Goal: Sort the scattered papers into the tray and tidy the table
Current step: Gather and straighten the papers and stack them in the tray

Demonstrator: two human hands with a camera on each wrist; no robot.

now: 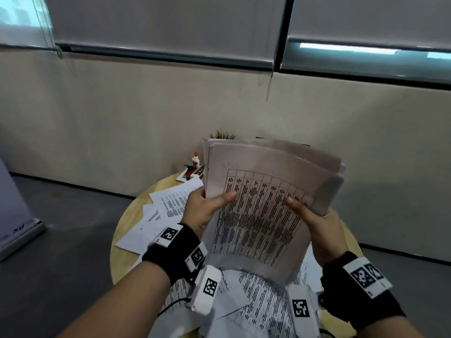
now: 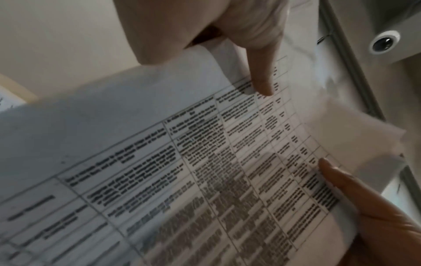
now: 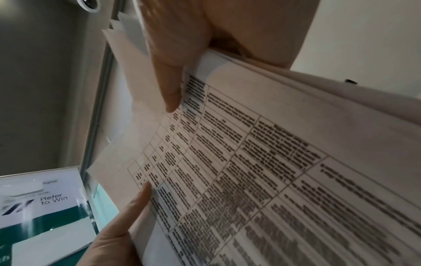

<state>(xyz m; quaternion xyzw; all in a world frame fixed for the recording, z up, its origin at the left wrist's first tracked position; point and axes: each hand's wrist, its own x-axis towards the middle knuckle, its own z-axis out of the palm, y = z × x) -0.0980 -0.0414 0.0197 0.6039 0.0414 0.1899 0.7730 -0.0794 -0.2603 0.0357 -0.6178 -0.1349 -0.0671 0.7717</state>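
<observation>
1. The left hand point(image 1: 203, 211) is clamped on the left edge of a stack of papers point(image 1: 263, 203); its thumb is laid flat across the printed top sheet, and the other fingers are hidden behind the stack.
2. The right hand point(image 1: 317, 228) is clamped on the right edge of the same stack, with its thumb pressed on the top sheet near the table of text and the remaining fingers behind the pages.
3. The stack is held up in the air between both hands, above the round wooden table point(image 1: 127, 215), tilted towards the camera. A grid filled with dark text is printed on the top sheet, and the back sheets are fanned out unevenly at the upper right.
4. More loose sheets point(image 1: 168, 203) are scattered on the table, to the left of the left hand and below the wrists.
5. At the far edge of the table a glue bottle point(image 1: 195, 159) is seen beside a small tray of desk items point(image 1: 189, 173), and a small plant point(image 1: 222, 135) is partly hidden behind the stack.
</observation>
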